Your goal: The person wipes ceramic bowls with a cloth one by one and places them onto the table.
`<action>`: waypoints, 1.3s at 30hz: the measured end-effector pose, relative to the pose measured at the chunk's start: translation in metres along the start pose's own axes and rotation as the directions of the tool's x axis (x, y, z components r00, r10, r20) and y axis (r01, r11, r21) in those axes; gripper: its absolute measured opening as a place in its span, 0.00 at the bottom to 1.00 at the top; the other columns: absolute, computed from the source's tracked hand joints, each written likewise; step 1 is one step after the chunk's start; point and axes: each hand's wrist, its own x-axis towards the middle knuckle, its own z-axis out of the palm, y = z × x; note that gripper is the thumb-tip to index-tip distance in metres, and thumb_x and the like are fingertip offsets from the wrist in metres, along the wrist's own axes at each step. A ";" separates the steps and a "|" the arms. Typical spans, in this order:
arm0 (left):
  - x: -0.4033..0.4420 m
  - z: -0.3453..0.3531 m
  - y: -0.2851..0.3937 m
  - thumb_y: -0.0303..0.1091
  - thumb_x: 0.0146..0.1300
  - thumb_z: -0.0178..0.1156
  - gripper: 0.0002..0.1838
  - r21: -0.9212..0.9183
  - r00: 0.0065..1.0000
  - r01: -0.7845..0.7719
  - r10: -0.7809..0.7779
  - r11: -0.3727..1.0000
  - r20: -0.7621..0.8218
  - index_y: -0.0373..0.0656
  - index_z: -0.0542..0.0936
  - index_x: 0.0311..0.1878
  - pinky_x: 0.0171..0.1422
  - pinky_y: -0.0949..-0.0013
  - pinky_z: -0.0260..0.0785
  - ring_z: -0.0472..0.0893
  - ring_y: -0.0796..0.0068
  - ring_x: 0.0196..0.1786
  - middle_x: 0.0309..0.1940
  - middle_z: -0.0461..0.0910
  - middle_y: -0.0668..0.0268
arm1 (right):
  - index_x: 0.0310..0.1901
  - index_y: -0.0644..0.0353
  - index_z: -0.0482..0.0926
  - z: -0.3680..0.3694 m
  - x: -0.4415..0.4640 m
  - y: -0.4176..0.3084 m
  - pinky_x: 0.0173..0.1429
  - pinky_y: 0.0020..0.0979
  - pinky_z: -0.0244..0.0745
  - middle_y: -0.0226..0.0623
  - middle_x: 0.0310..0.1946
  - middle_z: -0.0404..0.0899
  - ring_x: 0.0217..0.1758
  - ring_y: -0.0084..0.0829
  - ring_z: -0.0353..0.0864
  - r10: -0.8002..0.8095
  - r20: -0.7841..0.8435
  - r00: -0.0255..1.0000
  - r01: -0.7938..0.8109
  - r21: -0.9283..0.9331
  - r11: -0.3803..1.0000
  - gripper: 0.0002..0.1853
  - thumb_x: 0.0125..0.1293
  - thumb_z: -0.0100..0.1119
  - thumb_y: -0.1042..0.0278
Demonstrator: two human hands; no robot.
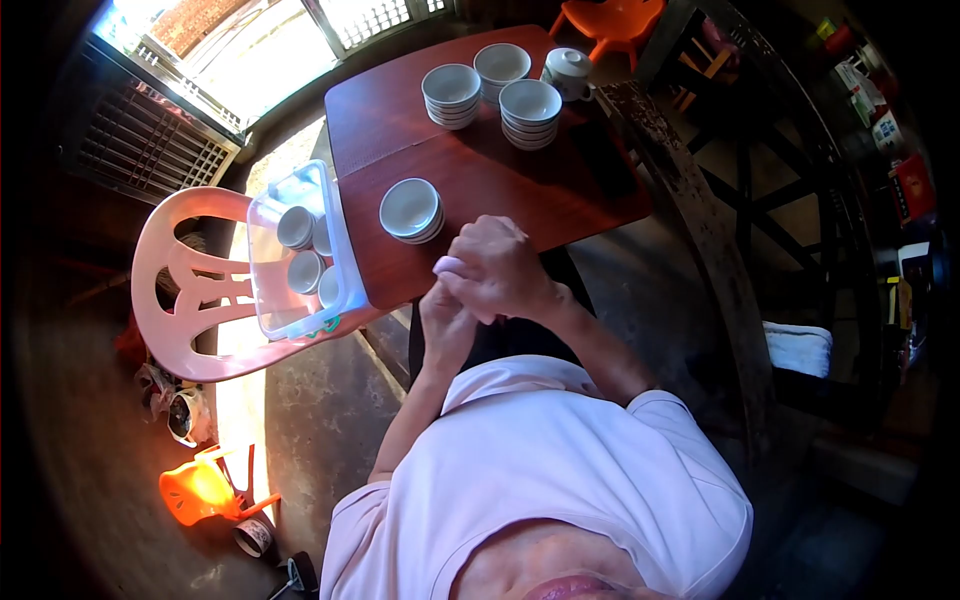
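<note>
My left hand [449, 318] and my right hand [503, 262] are pressed together in front of my body, near the table's front edge. The fingers of both are closed. A small pale spot shows between them, but whether it is a fingertip or a held thing I cannot make out. Just beyond them on the table stands a short stack of white bowls [411, 209]. Farther back are three taller bowl stacks: one on the left [451, 95], one behind [502, 68] and one on the right [530, 113]. A white lidded mug [568, 72] stands beside these.
A clear plastic bin [350, 285] with several white cups [296, 228] rests on a pink chair [190, 355] left of the red-brown table [375, 130]. A wooden bench [690, 200] runs along the right. Orange chairs stand at the lower left [197, 492] and far back [612, 22].
</note>
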 end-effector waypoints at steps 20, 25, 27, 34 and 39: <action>0.009 -0.006 0.026 0.26 0.61 0.62 0.12 -0.448 0.994 0.105 -0.085 0.888 0.063 0.38 0.75 0.47 0.52 0.75 0.69 0.77 0.80 0.44 0.40 0.79 0.67 | 0.37 0.58 0.80 0.042 -0.031 0.020 0.36 0.29 0.76 0.35 0.27 0.78 0.29 0.29 0.80 0.406 -0.465 0.786 -0.126 0.523 0.843 0.19 0.65 0.52 0.48; 0.004 -0.008 0.021 0.27 0.62 0.62 0.12 -0.247 0.988 0.132 -0.109 0.960 0.105 0.38 0.75 0.47 0.52 0.76 0.68 0.76 0.82 0.45 0.42 0.78 0.68 | 0.30 0.59 0.78 0.000 -0.005 0.012 0.35 0.35 0.76 0.38 0.23 0.76 0.26 0.33 0.80 0.609 0.196 0.769 -0.624 0.438 0.647 0.16 0.63 0.55 0.53; 0.003 0.004 0.025 0.27 0.62 0.61 0.12 -0.025 0.992 0.054 -0.051 0.998 0.118 0.38 0.74 0.48 0.52 0.76 0.68 0.76 0.83 0.44 0.42 0.78 0.68 | 0.26 0.62 0.76 -0.006 0.006 0.000 0.30 0.30 0.71 0.33 0.21 0.73 0.24 0.26 0.76 0.272 0.173 0.947 -0.266 -0.057 0.962 0.14 0.60 0.58 0.59; 0.011 0.010 0.014 0.26 0.63 0.59 0.07 -0.499 0.999 -0.038 0.030 0.866 -0.025 0.40 0.72 0.43 0.57 0.72 0.64 0.76 0.79 0.45 0.41 0.77 0.66 | 0.51 0.57 0.74 0.048 -0.048 0.023 0.51 0.29 0.72 0.38 0.47 0.75 0.52 0.30 0.77 0.400 -0.369 0.839 -0.202 0.472 0.858 0.24 0.62 0.60 0.47; 0.009 -0.003 0.017 0.27 0.63 0.59 0.10 -0.359 0.998 0.061 -0.045 0.931 0.051 0.39 0.72 0.46 0.56 0.73 0.65 0.75 0.80 0.46 0.44 0.77 0.67 | 0.45 0.57 0.79 0.020 -0.009 0.007 0.52 0.31 0.73 0.35 0.37 0.78 0.44 0.30 0.80 0.583 0.034 0.812 -0.450 0.672 0.588 0.17 0.61 0.56 0.54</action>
